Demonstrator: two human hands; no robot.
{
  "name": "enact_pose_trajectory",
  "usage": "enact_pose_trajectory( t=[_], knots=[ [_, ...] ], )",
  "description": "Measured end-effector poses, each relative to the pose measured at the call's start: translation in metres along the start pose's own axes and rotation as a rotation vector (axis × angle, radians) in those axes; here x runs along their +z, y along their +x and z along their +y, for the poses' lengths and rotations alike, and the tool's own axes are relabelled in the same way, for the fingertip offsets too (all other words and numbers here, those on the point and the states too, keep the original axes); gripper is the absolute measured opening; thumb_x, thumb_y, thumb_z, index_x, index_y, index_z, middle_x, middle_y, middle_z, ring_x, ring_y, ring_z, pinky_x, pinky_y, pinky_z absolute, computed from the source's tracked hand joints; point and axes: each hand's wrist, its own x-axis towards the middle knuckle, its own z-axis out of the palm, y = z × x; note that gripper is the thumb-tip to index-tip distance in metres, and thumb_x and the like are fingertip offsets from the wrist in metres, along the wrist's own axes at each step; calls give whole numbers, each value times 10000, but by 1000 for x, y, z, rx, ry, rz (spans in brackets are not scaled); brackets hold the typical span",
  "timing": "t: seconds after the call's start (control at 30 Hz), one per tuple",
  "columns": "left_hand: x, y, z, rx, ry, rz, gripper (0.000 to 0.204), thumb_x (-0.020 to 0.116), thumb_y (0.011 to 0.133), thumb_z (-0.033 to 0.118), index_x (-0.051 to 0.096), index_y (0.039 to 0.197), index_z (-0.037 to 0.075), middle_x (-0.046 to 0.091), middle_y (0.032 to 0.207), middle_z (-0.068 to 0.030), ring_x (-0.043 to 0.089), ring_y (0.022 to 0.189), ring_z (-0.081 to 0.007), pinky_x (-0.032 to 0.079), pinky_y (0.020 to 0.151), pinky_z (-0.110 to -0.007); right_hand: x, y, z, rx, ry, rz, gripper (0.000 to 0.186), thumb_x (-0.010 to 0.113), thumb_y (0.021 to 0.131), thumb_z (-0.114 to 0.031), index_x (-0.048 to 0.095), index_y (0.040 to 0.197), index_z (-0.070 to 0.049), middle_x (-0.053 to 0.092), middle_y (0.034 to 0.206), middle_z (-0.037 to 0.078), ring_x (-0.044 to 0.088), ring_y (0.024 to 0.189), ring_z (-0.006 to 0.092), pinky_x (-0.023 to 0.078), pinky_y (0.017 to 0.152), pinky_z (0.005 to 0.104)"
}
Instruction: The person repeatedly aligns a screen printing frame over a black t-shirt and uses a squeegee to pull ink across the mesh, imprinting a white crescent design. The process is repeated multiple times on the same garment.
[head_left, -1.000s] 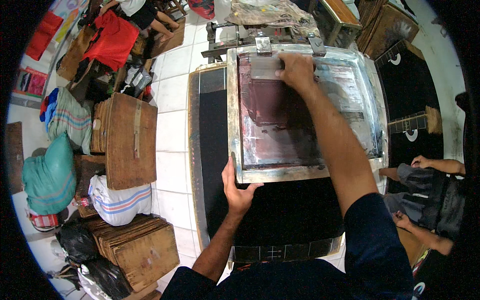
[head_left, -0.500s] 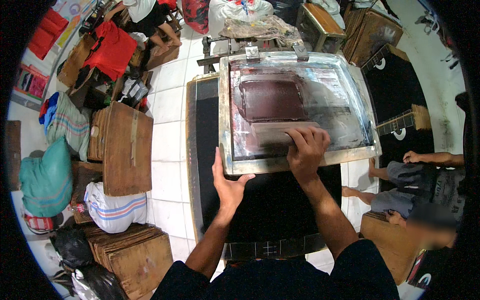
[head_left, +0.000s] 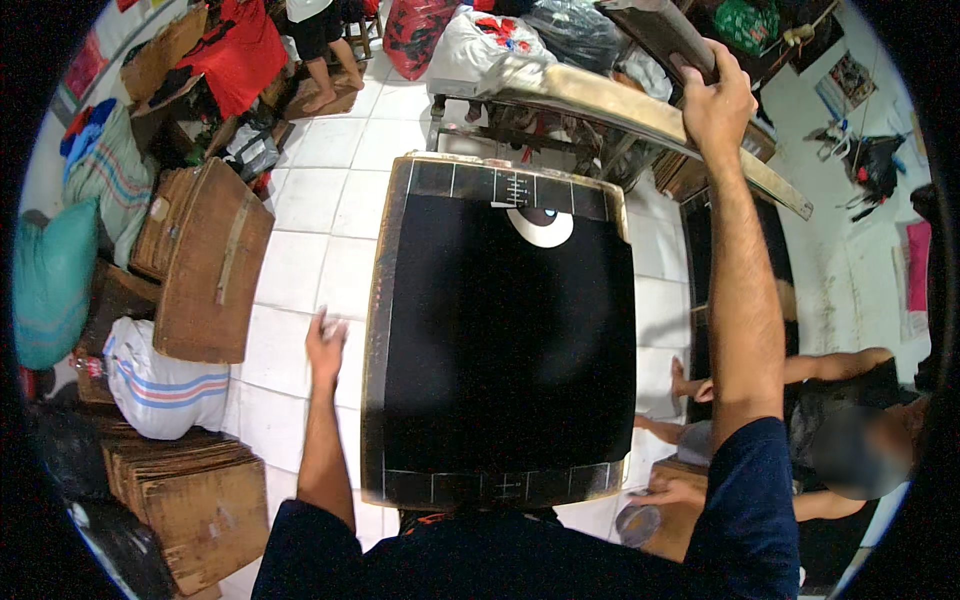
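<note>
The clearest marking on my feed is the white ruling on the board [head_left: 378, 400]: lines across its far and near ends, with ruler-like ticks midway along the far one and a small cross figure midway along the near one; anything finer is too small for me to read. The black cloth [head_left: 515, 360] lies flat on that board, and close to its far edge I see 1 rounded white print [head_left: 540, 236] with a dark centre and a small pale spot. A pink sheet [head_left: 917, 265] hangs at far right.

I see the right hand [head_left: 720, 105] high and far forward on a nearly straight arm, closed around the squeegee [head_left: 660, 30], a dark bar slanting up and leftward. The frame [head_left: 620, 100] shows right behind that hand, raised and tilted almost edge-on beyond the board's far end, apart from the cloth; I cannot tell whether any finger hooks it.

The left hand [head_left: 326, 345] is over the white tiles [head_left: 300, 255], left of the board and apart from it, fingers blurred but loosely spread, the grip wide
</note>
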Motion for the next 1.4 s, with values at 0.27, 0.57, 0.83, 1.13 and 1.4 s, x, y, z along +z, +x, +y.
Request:
enact_pose_trajectory(
  t=[0.27,0.57,0.83,1.13,1.4],
  knots=[
    [-127,-339,-284,-442,560,-627,261,674,903,284,768,1036,81,751,999,-210,719,909,-372,553,826,-518,18,79,27,216,-174,-205,464,798,872,-440,704,1284,-248,783,1043,83,739,937,257,536,862,372],
    [-78,-430,-225,-442,674,-192,343,664,848,122,689,1187,79,708,1151,-161,643,1124,-386,510,956,-510,26,106,43,120,-104,-210,483,828,873,-411,708,1244,-125,768,1067,86,690,920,193,512,882,357],
    [-73,-430,-216,-32,876,-128,410,630,830,121,600,1237,82,657,1145,-199,621,1080,-417,509,922,-522,26,104,49,116,11,-286,502,797,930,-344,654,1310,-49,740,1150,128,678,1013,207,503,927,354],
    [-121,-428,-205,-524,905,-69,351,604,811,60,747,1127,114,746,925,-193,705,916,-409,540,823,-538,30,104,44,135,65,-256,462,788,922,-381,678,1286,-119,730,1026,94,631,835,203,500,832,355],
    [-133,-304,-71,72,879,550,183,663,895,120,750,990,-10,733,854,-197,674,842,-390,509,793,-483,33,103,36,105,6,-203,435,780,897,-388,682,1271,-188,767,1039,90,725,900,267,519,840,405]
  ],
)
